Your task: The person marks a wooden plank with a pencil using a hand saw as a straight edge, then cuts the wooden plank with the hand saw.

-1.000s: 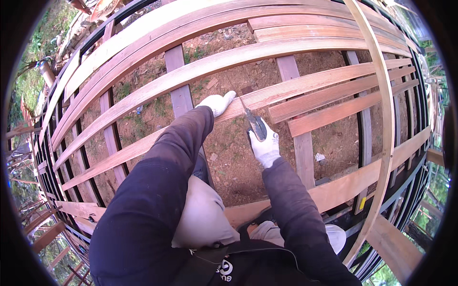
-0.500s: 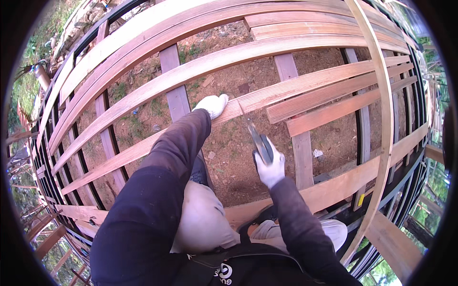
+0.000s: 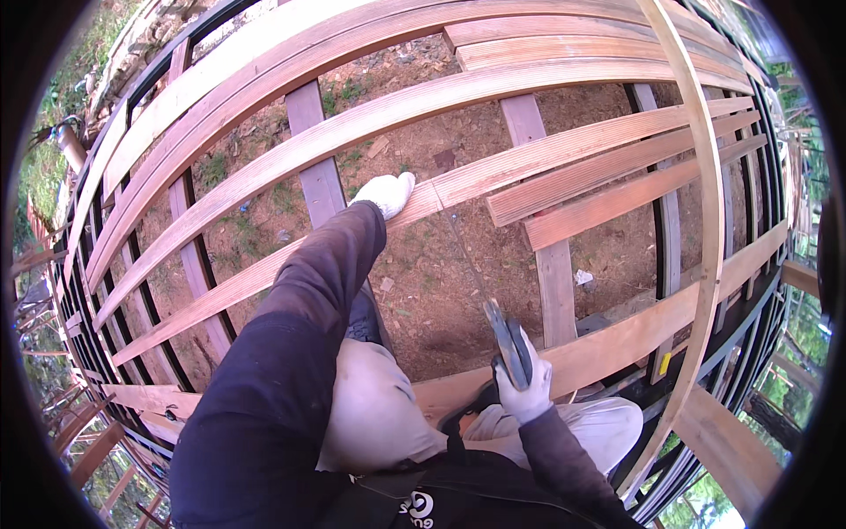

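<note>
A long grooved wooden decking board (image 3: 546, 160) runs from the lower left to the far right across the joists. My left hand (image 3: 386, 194), in a white glove, grips it, its fingers partly hidden at the far edge. Just right of that hand, a thin dark cut line crosses the board. My right hand (image 3: 530, 383), also gloved, is closed around the handle of a handsaw (image 3: 506, 339). The saw's thin blade, seen nearly edge-on, reaches up to the board at the cut line.
Two shorter boards, a nearer one (image 3: 634, 194) and another (image 3: 599, 176), lie right of the cut. Purplish-grey joists (image 3: 555, 291) span bare soil below. A long pale strip (image 3: 708, 194) arches across the right side. Beyond lie more decking boards (image 3: 379, 110). My knees are near the front beam (image 3: 617, 348).
My right hand has drawn the saw back toward me and slightly right, exposing more of the blade. My left hand stays on the board.
</note>
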The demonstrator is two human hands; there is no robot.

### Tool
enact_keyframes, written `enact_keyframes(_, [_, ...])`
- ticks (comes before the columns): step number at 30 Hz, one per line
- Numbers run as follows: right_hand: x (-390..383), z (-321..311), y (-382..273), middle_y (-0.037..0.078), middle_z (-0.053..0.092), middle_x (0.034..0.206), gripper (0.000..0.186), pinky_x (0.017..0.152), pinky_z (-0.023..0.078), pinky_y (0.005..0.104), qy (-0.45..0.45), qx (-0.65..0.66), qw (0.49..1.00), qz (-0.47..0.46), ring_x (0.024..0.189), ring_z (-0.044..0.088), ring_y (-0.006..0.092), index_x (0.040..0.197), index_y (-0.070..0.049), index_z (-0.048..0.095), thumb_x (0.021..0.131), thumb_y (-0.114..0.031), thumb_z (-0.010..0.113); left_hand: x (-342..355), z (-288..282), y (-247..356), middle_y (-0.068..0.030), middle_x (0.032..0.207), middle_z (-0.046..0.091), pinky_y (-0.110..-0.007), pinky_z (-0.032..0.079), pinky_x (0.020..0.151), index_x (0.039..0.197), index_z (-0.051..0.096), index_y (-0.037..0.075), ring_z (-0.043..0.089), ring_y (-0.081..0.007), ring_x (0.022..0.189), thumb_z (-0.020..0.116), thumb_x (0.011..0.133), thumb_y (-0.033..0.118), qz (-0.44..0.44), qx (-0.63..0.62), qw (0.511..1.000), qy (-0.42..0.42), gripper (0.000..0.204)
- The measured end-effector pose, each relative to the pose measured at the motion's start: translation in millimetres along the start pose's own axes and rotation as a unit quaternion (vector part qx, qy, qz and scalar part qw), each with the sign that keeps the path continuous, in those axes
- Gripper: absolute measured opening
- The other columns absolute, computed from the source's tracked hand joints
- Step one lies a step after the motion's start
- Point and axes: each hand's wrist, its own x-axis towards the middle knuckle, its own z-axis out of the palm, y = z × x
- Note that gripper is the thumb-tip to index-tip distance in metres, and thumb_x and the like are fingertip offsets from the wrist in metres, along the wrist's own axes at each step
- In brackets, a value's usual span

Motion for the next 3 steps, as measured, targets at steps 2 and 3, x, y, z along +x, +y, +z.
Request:
enact_keyframes(2, [-8,-5,8,0.023,0.061,0.144,0.078,0.106,0.052,0.0379,-0.015,0.010,1.000,0.009,0.129,0.064,0.0321,0.159,-0.008,0.038,0.088,-0.010,0.069,7,-1,12,-0.0325,0.132,0.063,-0.049,0.039,0.113,0.125,0.068,-0.006,0.057,-0.0465,0.130,0.029,0.105,0.054,0.028,0.002,1.000,0.012,0.075])
enact_keyframes(3, [-12,-9,10,0.023,0.061,0.144,0.078,0.106,0.052,0.0379,-0.011,0.003,1.000,0.014,0.129,0.064,0.0321,0.159,-0.008,0.038,0.088,-0.010,0.069,10,2,19,-0.0328,0.133,0.063,-0.047,0.038,0.114,0.128,0.068,-0.005,0.055,-0.0458,0.133,0.028,0.105,0.057,0.040,0.000,0.999,0.008,0.077])
